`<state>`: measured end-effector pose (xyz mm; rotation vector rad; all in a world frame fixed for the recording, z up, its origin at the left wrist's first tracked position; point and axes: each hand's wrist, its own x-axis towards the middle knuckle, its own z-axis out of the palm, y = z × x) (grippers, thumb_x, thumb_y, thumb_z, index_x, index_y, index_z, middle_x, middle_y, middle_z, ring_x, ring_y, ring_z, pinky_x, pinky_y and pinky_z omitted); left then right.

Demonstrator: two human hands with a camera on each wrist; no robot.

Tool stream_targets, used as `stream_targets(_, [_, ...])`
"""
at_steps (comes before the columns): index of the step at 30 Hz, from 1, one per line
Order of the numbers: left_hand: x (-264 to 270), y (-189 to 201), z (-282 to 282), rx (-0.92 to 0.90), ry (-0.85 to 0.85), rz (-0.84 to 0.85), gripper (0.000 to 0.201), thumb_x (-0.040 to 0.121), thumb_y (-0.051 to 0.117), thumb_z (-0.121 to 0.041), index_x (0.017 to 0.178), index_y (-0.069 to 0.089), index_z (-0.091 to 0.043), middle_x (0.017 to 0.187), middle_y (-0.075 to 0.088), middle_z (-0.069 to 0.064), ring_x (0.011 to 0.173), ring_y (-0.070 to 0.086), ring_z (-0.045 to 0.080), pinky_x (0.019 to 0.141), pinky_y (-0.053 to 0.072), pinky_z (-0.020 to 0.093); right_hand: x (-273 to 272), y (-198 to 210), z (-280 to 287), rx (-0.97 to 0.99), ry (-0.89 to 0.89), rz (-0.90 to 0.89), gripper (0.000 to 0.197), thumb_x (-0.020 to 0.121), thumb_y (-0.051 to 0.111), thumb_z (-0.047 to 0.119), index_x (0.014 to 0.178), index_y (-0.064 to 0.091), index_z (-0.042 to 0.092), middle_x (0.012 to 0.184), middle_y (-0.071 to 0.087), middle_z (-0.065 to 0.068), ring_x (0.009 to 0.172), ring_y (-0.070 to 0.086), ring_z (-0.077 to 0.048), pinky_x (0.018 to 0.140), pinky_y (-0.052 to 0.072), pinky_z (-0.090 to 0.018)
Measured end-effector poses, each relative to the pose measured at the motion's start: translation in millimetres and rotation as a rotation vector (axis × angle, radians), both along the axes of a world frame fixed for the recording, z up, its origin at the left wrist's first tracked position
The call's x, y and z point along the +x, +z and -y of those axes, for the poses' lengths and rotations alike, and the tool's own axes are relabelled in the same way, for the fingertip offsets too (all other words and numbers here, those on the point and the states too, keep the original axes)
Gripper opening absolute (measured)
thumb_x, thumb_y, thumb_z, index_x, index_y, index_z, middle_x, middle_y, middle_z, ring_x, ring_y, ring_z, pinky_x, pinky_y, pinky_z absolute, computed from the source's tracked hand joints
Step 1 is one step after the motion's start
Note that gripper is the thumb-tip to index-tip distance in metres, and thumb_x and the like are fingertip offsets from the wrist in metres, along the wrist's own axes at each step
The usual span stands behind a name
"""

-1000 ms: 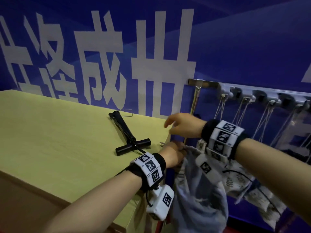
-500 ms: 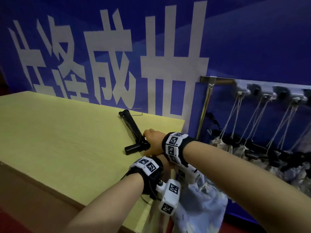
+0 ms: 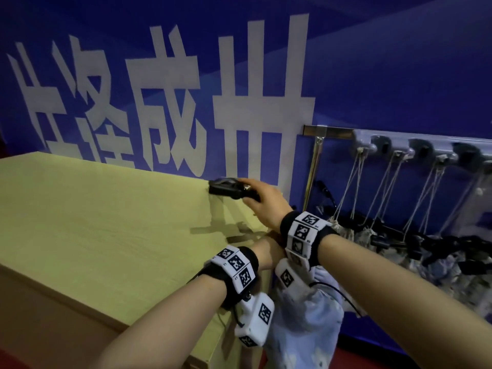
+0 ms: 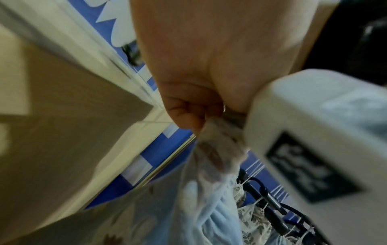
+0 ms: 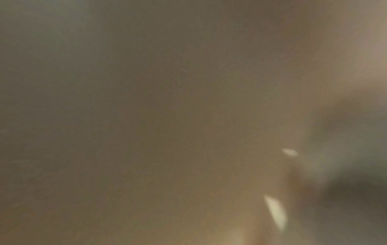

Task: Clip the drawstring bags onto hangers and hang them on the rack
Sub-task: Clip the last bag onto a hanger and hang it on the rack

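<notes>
In the head view my right hand [image 3: 262, 202] grips one end of a black clip hanger [image 3: 225, 188] and holds it just above the back of the wooden table [image 3: 106, 222]. My left hand [image 3: 269, 253] sits at the table's right corner, partly under my right wrist. The left wrist view shows that hand [image 4: 194, 106] pinching the gathered top of a pale blue drawstring bag [image 4: 211, 199]. The bag [image 3: 303, 331] hangs down beside the table's end. The right wrist view is a brown blur and shows nothing clear.
A wall rack [image 3: 332, 132] with white hooks runs along the blue banner to the right. Several bags on black hangers [image 3: 439, 265] hang from it by strings, close to my right forearm. The table's right edge is right beside the held bag.
My right hand crossed left over my left wrist, took hold of the black hanger and lifted it off the table. The left hand kept holding the bag's top.
</notes>
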<state>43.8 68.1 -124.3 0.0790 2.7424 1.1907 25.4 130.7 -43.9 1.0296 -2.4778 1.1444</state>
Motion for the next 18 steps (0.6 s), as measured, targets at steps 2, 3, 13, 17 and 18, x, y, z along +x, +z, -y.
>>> stream_targets(2, [7,10,-12,0.120,0.005,-0.005,0.028,0.100,0.035,-0.003,0.116,0.058,0.000,0.107,0.062,0.018,0.078,0.055,0.019,0.078,0.052,0.025,-3,9,-18,-0.143,-0.047,0.031,0.041,0.094,0.054,0.012,0.135,0.052,0.018,0.119,0.062,-0.004,0.099,0.059,-0.020,0.085,0.046,-0.030])
stream_targets(3, [11,15,-15,0.188,0.018,-0.010,0.026,0.099,0.038,-0.008,0.108,0.061,-0.002,0.096,0.064,0.018,0.072,0.055,0.020,0.069,0.048,0.024,-9,12,-29,-0.226,-0.087,0.064,0.040,0.095,0.053,0.015,0.134,0.052,0.018,0.122,0.061,-0.004,0.102,0.058,-0.019,0.087,0.046,-0.031])
stream_targets(13, [-6,34,-6,0.224,0.356,-0.042,0.031,0.094,0.048,-0.019,0.063,0.050,-0.015,0.065,0.052,0.004,0.069,0.050,0.022,0.068,0.047,0.033,5,39,-175,-0.798,-0.240,0.149,0.036,0.098,0.053,0.022,0.133,0.053,0.017,0.111,0.061,0.000,0.095,0.057,-0.007,0.072,0.042,-0.015])
stream_targets(17, [-9,40,-8,0.416,0.480,-0.004,0.024,0.094,0.049,-0.014,0.108,0.061,0.001,0.087,0.059,0.012,0.070,0.056,0.022,0.082,0.055,0.038,33,50,-223,-0.859,-0.260,0.090,0.030,0.098,0.053,0.022,0.128,0.056,0.019,0.098,0.062,0.005,0.073,0.053,0.000,0.061,0.042,-0.012])
stream_targets(18, [-11,41,-8,0.442,0.503,-0.004,0.032,0.094,0.049,-0.014,0.119,0.057,0.005,0.096,0.060,0.016,0.069,0.056,0.021,0.080,0.055,0.037,39,53,-233,-0.868,-0.262,0.095,0.028,0.099,0.052,0.022,0.126,0.056,0.022,0.092,0.061,0.008,0.065,0.051,0.002,0.053,0.039,-0.011])
